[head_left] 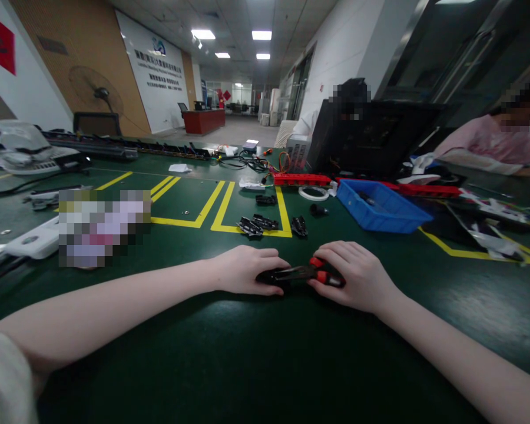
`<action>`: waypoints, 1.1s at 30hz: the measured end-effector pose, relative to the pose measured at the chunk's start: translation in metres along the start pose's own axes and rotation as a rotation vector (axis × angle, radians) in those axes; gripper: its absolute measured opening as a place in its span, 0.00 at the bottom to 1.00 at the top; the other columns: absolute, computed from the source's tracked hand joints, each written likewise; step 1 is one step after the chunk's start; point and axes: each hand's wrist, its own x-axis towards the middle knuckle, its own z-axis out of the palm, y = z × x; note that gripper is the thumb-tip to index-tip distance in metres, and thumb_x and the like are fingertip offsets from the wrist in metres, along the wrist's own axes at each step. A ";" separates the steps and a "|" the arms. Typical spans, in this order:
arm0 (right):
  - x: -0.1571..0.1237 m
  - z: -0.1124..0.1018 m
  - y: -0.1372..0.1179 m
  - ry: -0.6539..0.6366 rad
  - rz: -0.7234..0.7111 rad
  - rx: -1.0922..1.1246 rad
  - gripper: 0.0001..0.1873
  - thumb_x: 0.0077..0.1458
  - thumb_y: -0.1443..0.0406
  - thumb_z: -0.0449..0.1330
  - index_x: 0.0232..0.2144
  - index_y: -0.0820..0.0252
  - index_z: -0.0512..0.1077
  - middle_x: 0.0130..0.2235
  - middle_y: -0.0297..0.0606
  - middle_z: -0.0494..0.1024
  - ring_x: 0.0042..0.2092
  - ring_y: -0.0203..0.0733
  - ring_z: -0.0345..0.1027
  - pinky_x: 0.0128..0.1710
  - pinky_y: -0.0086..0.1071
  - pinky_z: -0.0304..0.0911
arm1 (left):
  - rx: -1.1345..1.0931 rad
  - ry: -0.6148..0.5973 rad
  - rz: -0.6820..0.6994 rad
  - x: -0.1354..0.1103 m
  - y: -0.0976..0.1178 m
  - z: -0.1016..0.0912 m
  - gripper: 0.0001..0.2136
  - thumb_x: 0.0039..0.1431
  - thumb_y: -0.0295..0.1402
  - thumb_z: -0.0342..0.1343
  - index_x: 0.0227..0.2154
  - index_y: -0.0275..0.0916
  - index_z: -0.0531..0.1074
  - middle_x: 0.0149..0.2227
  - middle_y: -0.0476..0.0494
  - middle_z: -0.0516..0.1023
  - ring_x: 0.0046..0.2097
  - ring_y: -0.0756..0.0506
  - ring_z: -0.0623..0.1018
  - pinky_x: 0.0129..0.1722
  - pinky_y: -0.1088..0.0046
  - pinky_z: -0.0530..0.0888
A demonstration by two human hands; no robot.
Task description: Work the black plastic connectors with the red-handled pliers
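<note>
The left hand's [246,271] thumb and fingers pinched a small dark part [267,277] between them, low above the green tabletop [265,353]. The right hand's [357,275] fingers were curled round the red-and-black handles of a pair of pliers [321,276], its thumb underneath. The pliers' nose pointed at the left hand and reached the dark part; blur hid whether the jaws were closed on it.

Just beyond the hands, two black plastic pieces [258,224] lay close together on the near edge of a yellow tape outline [218,228]. Another black piece [265,199] sat farther back inside it, and a fourth [299,227] rested just outside its right side. To the right of these came a short black cylinder [319,210], a white ring [313,193] and a blue plastic bin [382,222] with something dark inside.

Behind them ran a red power strip [301,179], with a large black monitor [375,138] past it. At the far right, a person in a pink top [486,138] sat by the table.
</note>
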 end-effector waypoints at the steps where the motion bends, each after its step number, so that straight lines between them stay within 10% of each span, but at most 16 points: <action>1: 0.000 0.000 0.000 -0.002 -0.003 -0.001 0.17 0.55 0.54 0.60 0.39 0.61 0.71 0.38 0.46 0.79 0.40 0.48 0.72 0.38 0.40 0.65 | -0.001 0.008 0.002 0.000 0.000 0.000 0.22 0.62 0.42 0.58 0.56 0.39 0.65 0.43 0.44 0.74 0.36 0.46 0.76 0.32 0.73 0.71; 14: -0.001 0.000 -0.001 0.016 -0.046 -0.022 0.15 0.54 0.55 0.61 0.36 0.61 0.72 0.35 0.43 0.78 0.35 0.46 0.71 0.34 0.38 0.62 | -0.084 0.086 0.036 -0.002 -0.006 0.002 0.13 0.62 0.43 0.58 0.33 0.38 0.67 0.39 0.46 0.72 0.32 0.50 0.72 0.29 0.76 0.65; 33: -0.001 0.000 0.001 0.016 0.023 -0.013 0.15 0.56 0.54 0.59 0.37 0.61 0.71 0.36 0.44 0.78 0.36 0.46 0.71 0.34 0.38 0.62 | -0.422 0.176 0.040 0.001 -0.008 -0.004 0.06 0.57 0.30 0.62 0.34 0.33 0.73 0.43 0.38 0.77 0.44 0.45 0.77 0.45 0.68 0.74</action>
